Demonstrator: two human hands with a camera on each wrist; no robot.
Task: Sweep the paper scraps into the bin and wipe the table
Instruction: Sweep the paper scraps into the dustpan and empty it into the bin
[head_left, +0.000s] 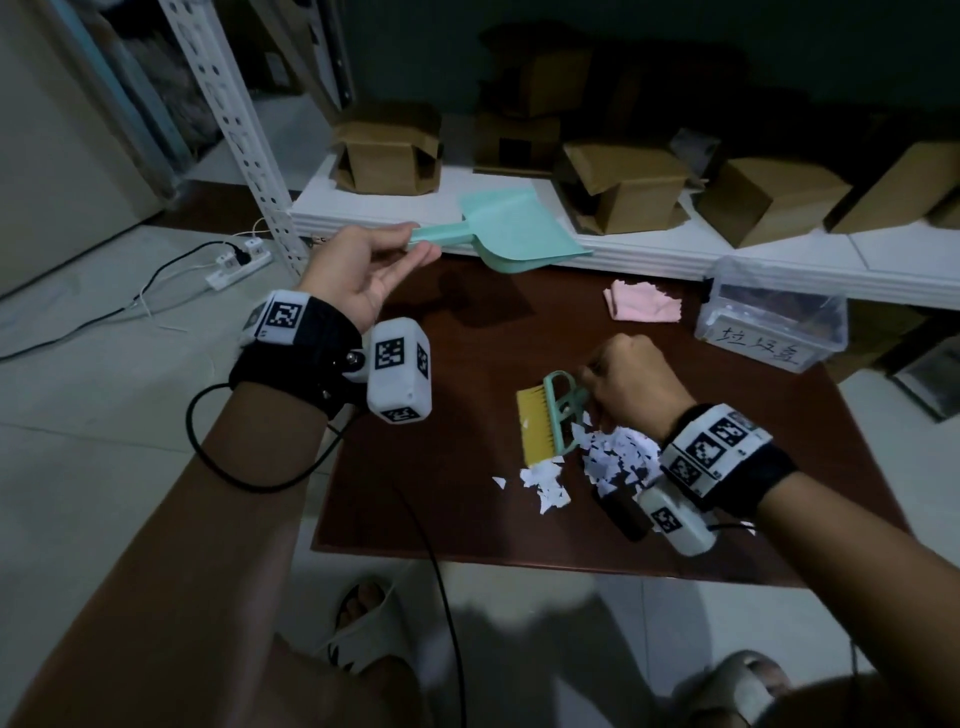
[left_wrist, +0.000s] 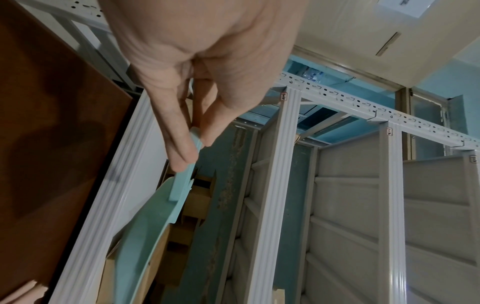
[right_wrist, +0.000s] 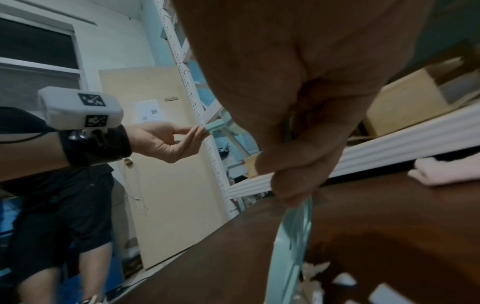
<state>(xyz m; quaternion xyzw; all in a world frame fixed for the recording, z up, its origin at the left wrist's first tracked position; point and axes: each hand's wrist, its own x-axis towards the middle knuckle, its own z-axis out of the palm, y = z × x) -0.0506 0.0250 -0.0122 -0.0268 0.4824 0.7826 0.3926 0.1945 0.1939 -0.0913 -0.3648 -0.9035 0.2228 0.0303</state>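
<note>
— Hands?
— Left hand (head_left: 363, 270) up over table (head_left: 426, 499), pinching dustpan (head_left: 511, 228) handle. Right hand (head_left: 631, 382) fisted round brush (head_left: 550, 418) handle.
— Scraps?
— Paper scraps (head_left: 597, 467) heaped beside brush; bin (head_left: 774, 322) at far right corner, cloth (head_left: 644, 301) near it.

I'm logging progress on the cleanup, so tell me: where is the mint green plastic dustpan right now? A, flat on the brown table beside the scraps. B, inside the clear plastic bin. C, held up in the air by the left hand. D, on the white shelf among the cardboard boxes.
C: the left hand pinches the handle of the mint green plastic dustpan, holding it above the brown table.
</note>
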